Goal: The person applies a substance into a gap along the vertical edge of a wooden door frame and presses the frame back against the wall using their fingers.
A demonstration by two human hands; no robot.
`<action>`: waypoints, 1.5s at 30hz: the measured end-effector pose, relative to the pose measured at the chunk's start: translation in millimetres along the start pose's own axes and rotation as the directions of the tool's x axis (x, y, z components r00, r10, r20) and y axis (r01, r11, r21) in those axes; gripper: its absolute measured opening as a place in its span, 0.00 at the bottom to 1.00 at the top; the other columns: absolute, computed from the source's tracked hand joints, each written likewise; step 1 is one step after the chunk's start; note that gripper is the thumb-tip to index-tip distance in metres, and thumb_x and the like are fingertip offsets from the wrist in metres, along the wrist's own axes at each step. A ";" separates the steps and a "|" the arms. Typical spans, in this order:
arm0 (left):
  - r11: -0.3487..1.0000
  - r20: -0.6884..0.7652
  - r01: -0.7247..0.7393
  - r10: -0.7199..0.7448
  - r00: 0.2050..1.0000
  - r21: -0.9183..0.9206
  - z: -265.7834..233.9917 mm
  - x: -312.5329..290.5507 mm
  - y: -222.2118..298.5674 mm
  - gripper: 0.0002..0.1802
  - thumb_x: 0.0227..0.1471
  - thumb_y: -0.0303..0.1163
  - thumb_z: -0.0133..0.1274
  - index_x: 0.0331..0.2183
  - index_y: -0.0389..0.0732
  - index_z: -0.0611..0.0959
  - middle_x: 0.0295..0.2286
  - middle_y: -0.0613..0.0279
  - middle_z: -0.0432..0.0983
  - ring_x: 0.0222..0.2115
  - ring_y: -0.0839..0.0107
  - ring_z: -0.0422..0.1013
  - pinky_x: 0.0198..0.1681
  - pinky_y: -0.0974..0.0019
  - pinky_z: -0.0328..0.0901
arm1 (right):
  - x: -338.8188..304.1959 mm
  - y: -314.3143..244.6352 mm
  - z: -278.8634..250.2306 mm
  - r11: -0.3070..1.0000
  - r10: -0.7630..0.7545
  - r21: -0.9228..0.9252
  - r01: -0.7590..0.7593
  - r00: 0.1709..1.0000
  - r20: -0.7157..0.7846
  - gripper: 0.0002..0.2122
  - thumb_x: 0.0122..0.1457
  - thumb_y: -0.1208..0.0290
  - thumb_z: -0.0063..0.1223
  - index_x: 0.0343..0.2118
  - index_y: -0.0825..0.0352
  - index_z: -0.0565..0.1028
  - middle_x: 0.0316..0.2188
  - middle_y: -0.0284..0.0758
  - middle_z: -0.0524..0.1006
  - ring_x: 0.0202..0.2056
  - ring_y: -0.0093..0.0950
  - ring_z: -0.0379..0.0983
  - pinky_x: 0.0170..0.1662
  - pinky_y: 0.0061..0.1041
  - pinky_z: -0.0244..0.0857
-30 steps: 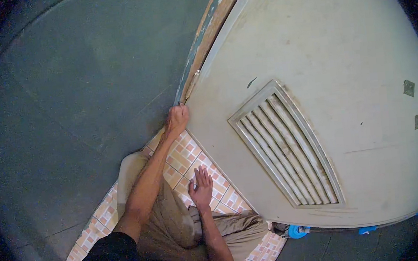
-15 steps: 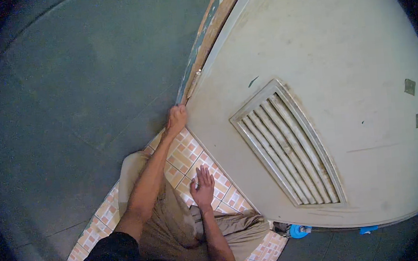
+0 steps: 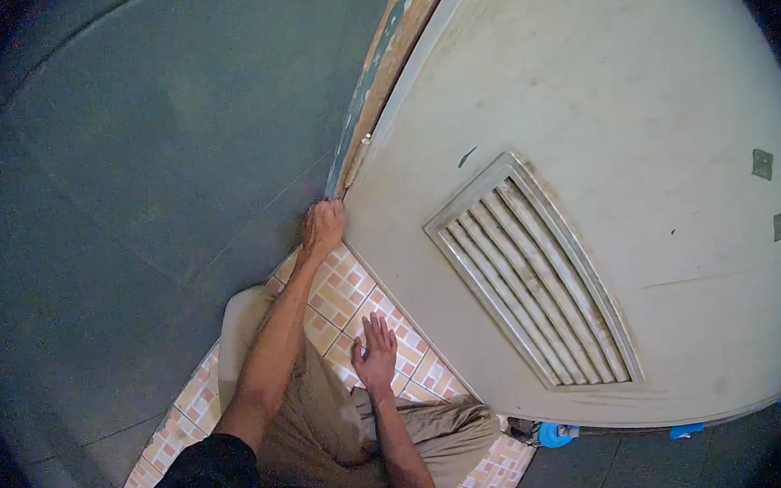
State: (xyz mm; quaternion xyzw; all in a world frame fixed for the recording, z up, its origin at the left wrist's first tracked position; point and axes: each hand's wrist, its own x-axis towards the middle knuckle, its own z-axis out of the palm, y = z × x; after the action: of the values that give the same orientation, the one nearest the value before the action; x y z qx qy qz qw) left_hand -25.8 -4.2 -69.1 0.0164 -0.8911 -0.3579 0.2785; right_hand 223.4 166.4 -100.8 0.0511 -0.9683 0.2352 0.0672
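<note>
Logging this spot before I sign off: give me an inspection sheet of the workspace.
Surface: tiled floor, orange and white squares, partly covered by the person's legs.
Job's things: door frame strip, worn wood with peeling blue-green paint, beside the pale door.
Clutter: blue bits at the door's lower edge; what they are cannot be told.
Grips: left hand closed in a fist at the foot of the frame strip; right hand flat, fingers spread, on the tiles.
Cables: nothing seen.
Surroundings: dark green wall; slatted vent in the door; small metal plates near its far edge.
</note>
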 end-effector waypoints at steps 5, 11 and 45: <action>0.980 0.088 -0.183 0.177 0.980 0.077 -6.5 3.4 13.3 0.21 0.58 0.37 0.39 0.19 0.36 0.73 0.20 0.43 0.72 0.25 0.42 0.71 0.30 0.42 0.64 | 0.0 6.0 -1.2 1.000 0.017 0.007 -0.017 1.000 0.005 0.23 0.59 0.64 0.45 0.59 0.63 0.66 0.63 0.39 0.60 0.65 0.39 0.52 0.66 0.45 0.42; 0.969 -0.013 -0.226 0.229 0.973 0.095 5.1 0.1 -12.5 0.14 0.58 0.33 0.41 0.23 0.38 0.73 0.19 0.49 0.70 0.24 0.46 0.70 0.28 0.46 0.65 | 1.6 -3.1 -2.7 1.000 0.008 -0.002 -0.008 1.000 0.007 0.24 0.59 0.64 0.45 0.59 0.63 0.66 0.64 0.38 0.60 0.66 0.38 0.52 0.67 0.44 0.42; 0.998 0.050 -0.043 0.045 0.998 -0.049 -11.6 8.0 13.0 0.07 0.54 0.25 0.45 0.24 0.40 0.70 0.18 0.50 0.66 0.22 0.53 0.69 0.26 0.50 0.62 | 0.5 0.8 -2.2 1.000 0.022 -0.016 -0.021 0.999 0.026 0.24 0.60 0.63 0.44 0.60 0.61 0.65 0.64 0.37 0.59 0.66 0.35 0.50 0.67 0.41 0.40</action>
State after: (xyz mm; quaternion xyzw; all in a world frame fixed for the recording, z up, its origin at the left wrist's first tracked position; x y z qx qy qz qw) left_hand -24.5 -3.7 -50.0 -0.0190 -0.8892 -0.3733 0.2638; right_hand 223.0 168.1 -99.2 0.0433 -0.9714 0.2275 0.0523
